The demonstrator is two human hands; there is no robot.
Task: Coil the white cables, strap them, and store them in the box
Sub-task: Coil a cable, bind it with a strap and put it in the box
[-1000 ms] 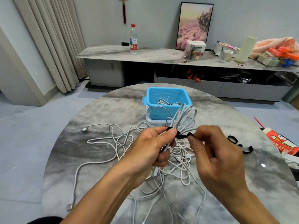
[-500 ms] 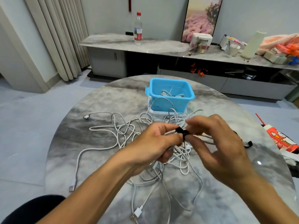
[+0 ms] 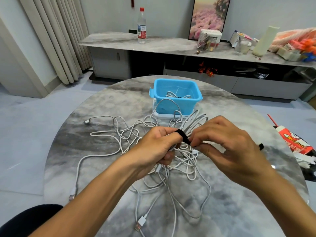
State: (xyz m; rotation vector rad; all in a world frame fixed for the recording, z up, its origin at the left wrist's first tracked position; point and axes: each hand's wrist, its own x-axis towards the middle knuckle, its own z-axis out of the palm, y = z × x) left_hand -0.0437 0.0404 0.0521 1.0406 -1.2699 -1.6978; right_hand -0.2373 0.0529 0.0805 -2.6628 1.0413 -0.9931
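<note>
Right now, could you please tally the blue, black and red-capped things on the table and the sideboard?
Blue: 1, the blue box on the table.
Black: 2, the black strap pinched by the left hand and right hand, and another black strap mostly hidden behind the right hand.
Red-capped: 1, the water bottle.
Total: 4.

Table (image 3: 256, 211): grey marble-look top, smooth and glossy. On it, the box (image 3: 177, 104) is smooth blue plastic; beside the box, white cables (image 3: 111, 151) appear matt, rubbery-sheathed, with a black cloth-like strap (image 3: 183, 136).
</note>
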